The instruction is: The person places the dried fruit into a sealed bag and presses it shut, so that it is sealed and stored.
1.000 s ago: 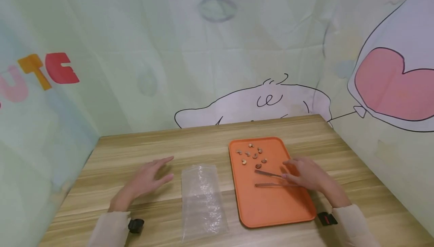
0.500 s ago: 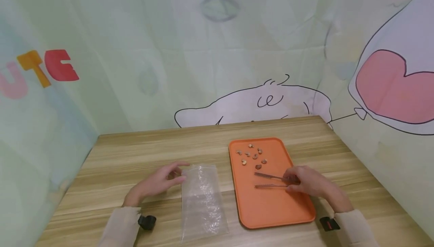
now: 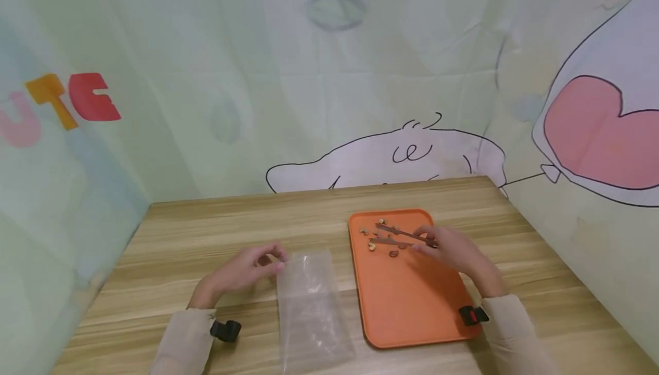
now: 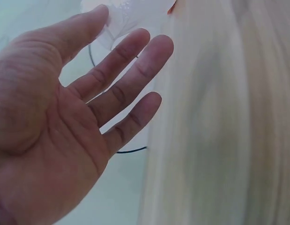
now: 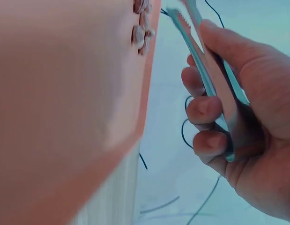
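Open tongs (image 5: 219,84) are held by the right hand (image 3: 455,252) over the nuts (image 3: 372,247) on the orange tray (image 3: 412,306).

The tongs' long axis is pointed leftward and slightly away from the right hand, the nearer one, with the tips spread above the nuts clustered at the tray's far end; whether any nut is touched cannot be told. The handle is enclosed by curled fingers and thumb. To the tray's left, a clear plastic bag (image 3: 311,306) is laid flat on the table (image 3: 231,220), its length running toward the person. The bag's far left corner is seemingly pinched between thumb and index finger by the left hand (image 3: 247,269), with the other fingers spread.
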`<state>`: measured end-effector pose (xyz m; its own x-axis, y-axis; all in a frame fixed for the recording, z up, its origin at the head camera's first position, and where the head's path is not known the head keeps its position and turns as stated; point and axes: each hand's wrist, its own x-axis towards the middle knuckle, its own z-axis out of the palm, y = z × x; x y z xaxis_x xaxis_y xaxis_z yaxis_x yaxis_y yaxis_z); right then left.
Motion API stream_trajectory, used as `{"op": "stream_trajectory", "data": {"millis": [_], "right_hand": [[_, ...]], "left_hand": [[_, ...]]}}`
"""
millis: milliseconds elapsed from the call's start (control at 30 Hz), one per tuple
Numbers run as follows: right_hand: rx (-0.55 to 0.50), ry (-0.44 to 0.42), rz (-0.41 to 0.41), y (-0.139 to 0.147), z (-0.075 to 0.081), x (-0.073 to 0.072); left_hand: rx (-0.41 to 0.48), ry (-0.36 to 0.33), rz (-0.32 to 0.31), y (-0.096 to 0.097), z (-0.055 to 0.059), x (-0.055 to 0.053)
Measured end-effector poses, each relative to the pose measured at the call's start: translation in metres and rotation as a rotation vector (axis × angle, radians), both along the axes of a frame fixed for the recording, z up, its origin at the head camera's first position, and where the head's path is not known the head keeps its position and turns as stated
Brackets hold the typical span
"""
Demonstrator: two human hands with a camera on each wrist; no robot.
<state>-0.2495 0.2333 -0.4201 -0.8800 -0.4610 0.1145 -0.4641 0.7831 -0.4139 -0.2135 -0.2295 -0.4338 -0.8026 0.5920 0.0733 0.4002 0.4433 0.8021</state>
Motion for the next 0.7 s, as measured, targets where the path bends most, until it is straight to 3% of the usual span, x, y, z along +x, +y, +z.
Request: {"op": "stream_trajectory", "data": {"millis": [233,533,700], "right_hand": [[0.026,0.043,-0.039,-0.017,-0.006,-0.016],[0.037,0.087,-0.083,-0.023,-0.006,-0.018],[0.019,0.153,-0.086,-0.024,0.003,-0.015]], "left_hand": [[0.035,0.072,0.019,-0.003,0.016,0.002],[0.064,0.162,0.065,-0.002,0.045,0.006],[0.095,0.233,0.08,0.001,0.062,0.007]]}}
